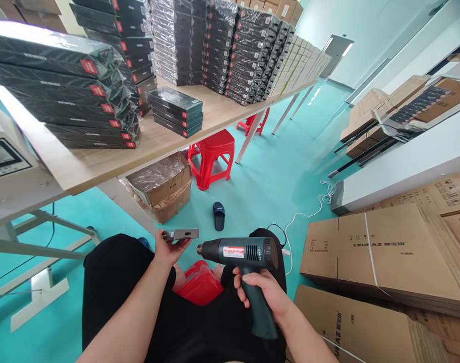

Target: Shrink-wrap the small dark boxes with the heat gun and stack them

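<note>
Head view, looking down over a lap in black clothing, seated beside a long wooden table [112, 156].

Along the table's far edge and left end: tall stacks of shrink-wrapped black boxes [63, 91], with one short stack [175, 111] near the front edge. On the floor at right: flattened cardboard cartons [385, 252], strapped with white band. Under the table: an open carton [162, 186] lined with plastic film, and just beside it a red plastic stool [212, 156]. Further down the floor: a white cable [309, 212] and a lone dark slipper [218, 215].

Above the lap, at the middle of the scene: a dark green heat gun [241, 252], gripped by the right hand [264, 292], fingers wrapped tight around the handle, nozzle pointing left. Just off the nozzle, not touching it: a small flat grey box [182, 234], held level on the left hand [169, 249], thumb on top and fingers beneath, pinching its near end.

Judged from this: heating of the small box's wrap in hand, with the nozzle aimed at its right end. Calls for a steady gap between nozzle and box, fingertips kept back from the hot air, and the box turned so each face meets the heat evenly. Cannot tell whether the gun is running.
</note>
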